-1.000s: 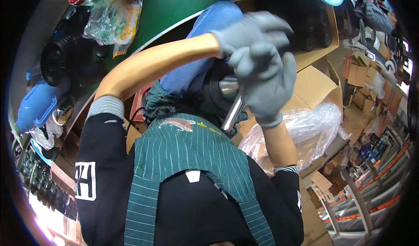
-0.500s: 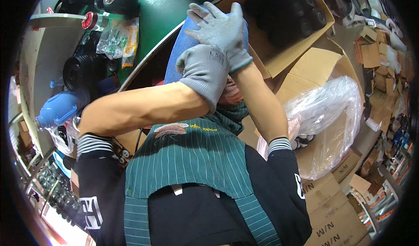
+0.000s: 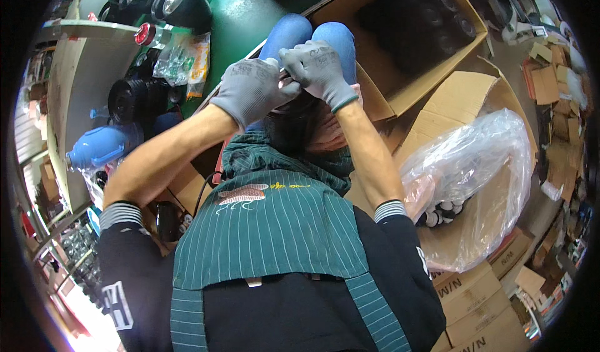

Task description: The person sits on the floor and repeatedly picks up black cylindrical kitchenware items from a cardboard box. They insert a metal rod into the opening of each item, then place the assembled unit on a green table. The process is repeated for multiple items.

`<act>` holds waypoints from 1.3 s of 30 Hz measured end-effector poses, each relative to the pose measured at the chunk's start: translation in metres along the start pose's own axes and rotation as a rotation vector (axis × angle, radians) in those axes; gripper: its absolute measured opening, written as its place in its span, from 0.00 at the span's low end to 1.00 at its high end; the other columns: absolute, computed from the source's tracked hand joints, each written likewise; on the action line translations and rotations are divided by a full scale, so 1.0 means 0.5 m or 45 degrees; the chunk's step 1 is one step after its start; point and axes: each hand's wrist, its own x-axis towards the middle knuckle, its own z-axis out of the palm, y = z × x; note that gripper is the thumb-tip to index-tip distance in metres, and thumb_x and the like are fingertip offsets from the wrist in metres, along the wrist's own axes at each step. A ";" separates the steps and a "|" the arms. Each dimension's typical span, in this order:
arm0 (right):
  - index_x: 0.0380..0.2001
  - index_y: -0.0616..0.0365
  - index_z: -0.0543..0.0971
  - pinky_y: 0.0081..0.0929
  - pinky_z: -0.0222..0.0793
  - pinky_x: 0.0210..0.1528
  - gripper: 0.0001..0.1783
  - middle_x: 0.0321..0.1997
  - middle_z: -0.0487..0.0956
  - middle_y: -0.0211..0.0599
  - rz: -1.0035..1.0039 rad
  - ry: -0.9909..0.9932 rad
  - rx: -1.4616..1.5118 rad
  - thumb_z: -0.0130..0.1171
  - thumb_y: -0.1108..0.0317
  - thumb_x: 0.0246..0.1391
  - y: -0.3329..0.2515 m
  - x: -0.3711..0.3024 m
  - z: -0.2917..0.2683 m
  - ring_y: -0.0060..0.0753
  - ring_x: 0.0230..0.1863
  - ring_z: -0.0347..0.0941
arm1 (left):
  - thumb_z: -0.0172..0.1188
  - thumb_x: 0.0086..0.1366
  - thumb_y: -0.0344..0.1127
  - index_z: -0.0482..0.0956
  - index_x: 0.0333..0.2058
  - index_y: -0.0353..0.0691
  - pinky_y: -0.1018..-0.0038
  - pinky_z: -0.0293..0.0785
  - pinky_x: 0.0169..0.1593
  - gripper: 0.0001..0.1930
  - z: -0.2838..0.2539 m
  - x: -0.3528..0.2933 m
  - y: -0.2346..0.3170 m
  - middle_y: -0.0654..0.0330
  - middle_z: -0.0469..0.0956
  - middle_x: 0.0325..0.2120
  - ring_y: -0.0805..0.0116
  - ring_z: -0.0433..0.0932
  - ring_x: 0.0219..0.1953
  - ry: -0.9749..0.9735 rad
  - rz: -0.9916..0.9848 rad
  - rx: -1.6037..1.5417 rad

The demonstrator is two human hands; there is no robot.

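Observation:
Both my hands wear grey work gloves and meet above my knees. My left hand (image 3: 253,88) is closed, its thumb and fingertips turned toward the right hand. Close beside it, my right hand (image 3: 317,69) is closed too, fingers curled. A small dark piece shows between the two sets of fingertips; its kind cannot be made out. Just below the hands, a shiny black rounded object (image 3: 289,127) sits in my lap, its upper part hidden by the gloves. Whether the fingers grip its edge cannot be told.
An open carton (image 3: 412,80) with dark round items stands at the right of my knees. Nearer is another carton with a clear plastic liner (image 3: 472,158). Left, black domed items (image 3: 181,5), a red-capped container (image 3: 147,34) and a blue bottle (image 3: 103,146) lie around the green table (image 3: 240,14).
My hands were together, the right spread open, the left curled at its wrist. Now they are side by side, both closed. The black object in my lap has come into view.

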 end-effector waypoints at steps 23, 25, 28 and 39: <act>0.63 0.51 0.79 0.61 0.65 0.65 0.26 0.59 0.81 0.46 0.455 0.050 -0.358 0.64 0.52 0.66 -0.217 0.017 -0.152 0.48 0.63 0.78 | 0.82 0.53 0.56 0.79 0.29 0.43 0.64 0.75 0.30 0.25 0.057 0.057 -0.179 0.56 0.76 0.22 0.55 0.80 0.24 0.454 0.724 -0.418; 0.76 0.53 0.67 0.67 0.33 0.83 0.44 0.80 0.64 0.53 0.317 0.354 -0.160 0.70 0.47 0.63 -0.220 -0.061 -0.159 0.52 0.83 0.55 | 0.83 0.56 0.51 0.82 0.31 0.41 0.67 0.75 0.31 0.22 0.084 0.019 -0.193 0.56 0.78 0.22 0.63 0.78 0.23 0.540 0.340 -0.608; 0.80 0.58 0.59 0.59 0.42 0.84 0.61 0.82 0.57 0.63 0.804 0.090 0.283 0.75 0.39 0.54 -0.222 -0.127 -0.122 0.66 0.84 0.50 | 0.74 0.66 0.57 0.81 0.31 0.37 0.66 0.73 0.33 0.25 0.117 0.034 -0.242 0.54 0.79 0.21 0.65 0.77 0.25 0.430 -0.528 -0.910; 0.69 0.54 0.77 0.48 0.68 0.75 0.58 0.76 0.68 0.67 0.882 -0.137 0.298 0.87 0.41 0.34 -0.229 -0.117 -0.114 0.64 0.75 0.69 | 0.59 0.70 0.67 0.83 0.42 0.41 0.47 0.80 0.49 0.30 0.283 0.125 -0.411 0.41 0.87 0.39 0.39 0.87 0.45 0.309 -0.688 -0.408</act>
